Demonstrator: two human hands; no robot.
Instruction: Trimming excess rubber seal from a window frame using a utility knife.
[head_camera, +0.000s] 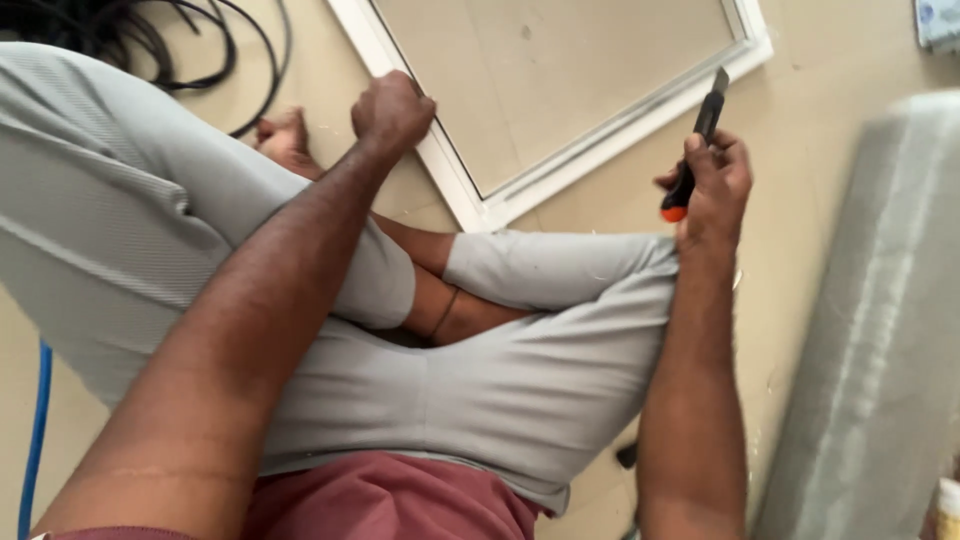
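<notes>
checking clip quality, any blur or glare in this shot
Head view: soft, even light, no hard glare; the knife in the right hand is fairly sharp, the left hand on the white frame slightly soft, the grey roll blurred at the edge.

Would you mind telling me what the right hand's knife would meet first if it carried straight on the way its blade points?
Probably the white frame: the utility knife in the right hand points up-left toward the frame's lower rail, though depth is unclear.

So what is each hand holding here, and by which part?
The right hand holds a utility knife by its handle's lower end. The left hand rests fisted on the white frame, grasping nothing visible.
</notes>
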